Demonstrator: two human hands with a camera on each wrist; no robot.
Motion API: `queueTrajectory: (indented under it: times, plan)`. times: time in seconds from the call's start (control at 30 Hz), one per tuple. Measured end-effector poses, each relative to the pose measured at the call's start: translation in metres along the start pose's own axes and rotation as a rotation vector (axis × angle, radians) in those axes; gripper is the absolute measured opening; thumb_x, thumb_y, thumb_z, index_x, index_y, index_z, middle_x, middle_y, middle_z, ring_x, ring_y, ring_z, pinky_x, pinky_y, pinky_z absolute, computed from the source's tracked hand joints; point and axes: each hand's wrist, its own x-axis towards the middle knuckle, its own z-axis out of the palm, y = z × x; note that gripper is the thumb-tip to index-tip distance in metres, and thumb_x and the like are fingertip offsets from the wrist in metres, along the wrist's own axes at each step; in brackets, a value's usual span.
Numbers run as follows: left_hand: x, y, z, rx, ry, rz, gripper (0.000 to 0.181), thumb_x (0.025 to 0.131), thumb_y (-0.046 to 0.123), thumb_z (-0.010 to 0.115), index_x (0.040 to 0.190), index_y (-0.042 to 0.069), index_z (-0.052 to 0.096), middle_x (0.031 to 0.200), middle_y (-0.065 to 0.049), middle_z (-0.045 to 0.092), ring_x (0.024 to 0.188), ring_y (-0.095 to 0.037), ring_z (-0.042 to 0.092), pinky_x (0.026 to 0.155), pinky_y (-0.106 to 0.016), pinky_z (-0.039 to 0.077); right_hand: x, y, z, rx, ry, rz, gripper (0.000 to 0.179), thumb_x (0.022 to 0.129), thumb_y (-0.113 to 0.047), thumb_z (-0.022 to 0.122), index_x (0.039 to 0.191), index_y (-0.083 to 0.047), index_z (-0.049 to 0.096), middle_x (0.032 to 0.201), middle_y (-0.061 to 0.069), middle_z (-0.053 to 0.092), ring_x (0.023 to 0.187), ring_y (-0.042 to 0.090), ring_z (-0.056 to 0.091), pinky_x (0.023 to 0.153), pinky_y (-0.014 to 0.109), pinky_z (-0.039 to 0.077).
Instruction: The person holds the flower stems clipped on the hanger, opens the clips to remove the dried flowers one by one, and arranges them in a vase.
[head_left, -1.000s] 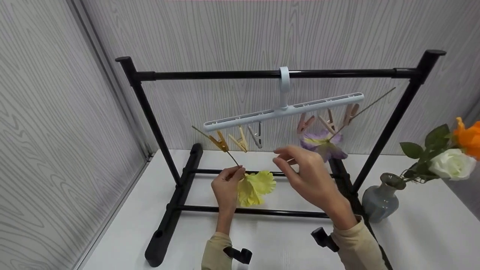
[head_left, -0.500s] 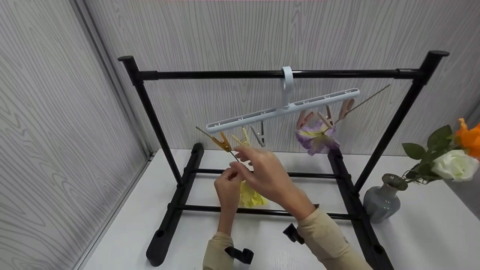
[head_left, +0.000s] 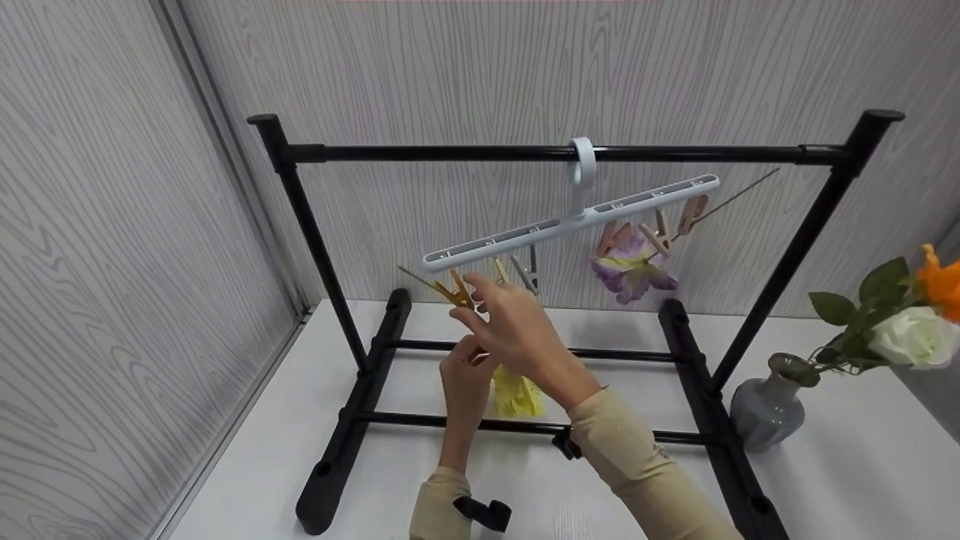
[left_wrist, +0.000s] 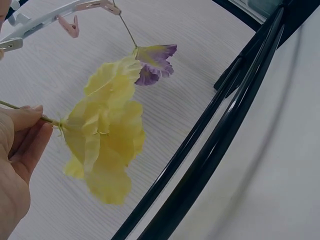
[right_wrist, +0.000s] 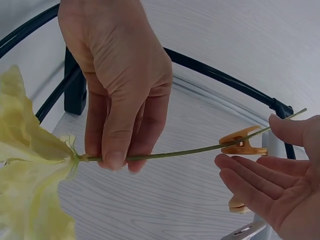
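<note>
My left hand point(head_left: 463, 379) pinches the green stem point(right_wrist: 187, 151) of a yellow artificial flower point(left_wrist: 107, 137) between thumb and fingertips, close under the bloom. The stem's far part runs through an orange clothespin point(right_wrist: 239, 142) hanging at the left end of a pale blue hanger point(head_left: 525, 238). Right at that clothespin is my right hand point(head_left: 517, 326), thumb and fingers spread on either side of it. In the right wrist view its fingers point(right_wrist: 255, 182) are fairly straight. The right hand partly covers the clothespin and the flower in the head view.
The hanger hooks over a black rack's top bar point(head_left: 450, 153). More clothespins hang along it, and a purple flower point(head_left: 634, 270) is clipped near its right end. A grey vase point(head_left: 766, 412) with a white rose point(head_left: 915, 336) and an orange flower stands right of the rack.
My right hand has moved left and up from the middle to the orange clothespin. My left hand keeps its pinch on the stem. The hanger has swung slightly.
</note>
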Motion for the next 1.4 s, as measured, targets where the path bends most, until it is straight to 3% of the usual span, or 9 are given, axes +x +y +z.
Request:
queueTrajectory:
  times: [0.27,0.53,0.67,0.83,1.03,1.17,1.23,1.4]
  plan:
    - [-0.003,-0.005,0.000,-0.132,0.059,-0.044,0.018,0.081,0.027,0.077,0.091,0.012,0.074,0.085,-0.003,0.070,0.080,-0.020,0.067,0.071,-0.032,0.055,0.018,0.004,0.008,-0.004,0.058,0.020,0.038,0.091,-0.030,0.066,0.115,0.000,0.062,0.090,0.011,0.072,0.074,0.018,0.069,0.062,0.032,0.054]
    - [-0.005,-0.003,0.002,-0.150,0.122,-0.061,0.010,0.081,0.019,0.078,0.081,0.010,0.072,0.080,-0.002,0.069,0.078,-0.020,0.066,0.072,-0.033,0.054,0.029,-0.001,0.016,-0.228,0.136,-0.007,0.040,0.088,-0.043,0.067,0.092,-0.003,0.064,0.066,0.006,0.062,0.050,0.015,0.053,0.045,0.029,0.045]
    - [-0.007,0.013,0.003,-0.125,0.138,-0.050,0.006,0.081,0.009,0.076,0.078,0.008,0.071,0.078,-0.002,0.069,0.076,-0.018,0.065,0.070,-0.030,0.054,0.030,0.000,0.019,-0.327,0.125,0.027,0.046,0.084,-0.052,0.067,0.080,-0.007,0.058,0.061,0.003,0.056,0.048,0.013,0.044,0.042,0.029,0.041]
    - [-0.010,0.032,0.002,-0.082,0.139,0.000,0.008,0.082,0.004,0.073,0.076,0.006,0.068,0.077,-0.002,0.068,0.075,-0.016,0.065,0.067,-0.030,0.054,0.030,0.001,0.022,-0.405,0.111,0.020,0.044,0.087,-0.049,0.066,0.081,-0.006,0.058,0.059,0.004,0.054,0.048,0.015,0.046,0.042,0.033,0.044]
    - [-0.011,0.036,0.002,-0.092,0.113,0.021,0.012,0.084,0.000,0.069,0.075,0.008,0.066,0.077,-0.003,0.067,0.076,-0.018,0.065,0.068,-0.033,0.054,0.029,0.006,0.026,-0.367,0.196,-0.090,0.022,0.086,-0.020,0.066,0.074,-0.005,0.056,0.054,0.003,0.049,0.046,0.013,0.038,0.038,0.032,0.038]
    - [-0.011,0.037,0.003,-0.090,0.099,0.015,0.011,0.083,-0.001,0.068,0.077,0.007,0.067,0.078,-0.003,0.068,0.077,-0.017,0.065,0.071,-0.033,0.055,0.027,0.009,0.030,-0.320,0.228,-0.152,0.020,0.084,-0.013,0.065,0.070,-0.003,0.054,0.053,0.000,0.042,0.048,0.010,0.030,0.039,0.028,0.031]
    - [-0.012,0.039,0.004,-0.093,0.086,0.025,0.008,0.083,-0.001,0.069,0.080,0.006,0.068,0.079,-0.003,0.067,0.077,-0.016,0.065,0.071,-0.033,0.055,0.026,0.010,0.030,-0.315,0.231,-0.158,0.019,0.085,-0.013,0.066,0.073,-0.002,0.057,0.053,0.001,0.044,0.048,0.010,0.031,0.038,0.029,0.034]
    - [-0.012,0.031,0.007,-0.079,0.079,0.071,0.008,0.083,-0.002,0.069,0.083,0.006,0.068,0.079,-0.002,0.066,0.075,-0.015,0.064,0.070,-0.032,0.055,0.024,0.010,0.028,-0.267,0.178,-0.116,0.027,0.091,-0.023,0.066,0.093,0.004,0.064,0.064,0.010,0.060,0.051,0.018,0.052,0.047,0.037,0.049]
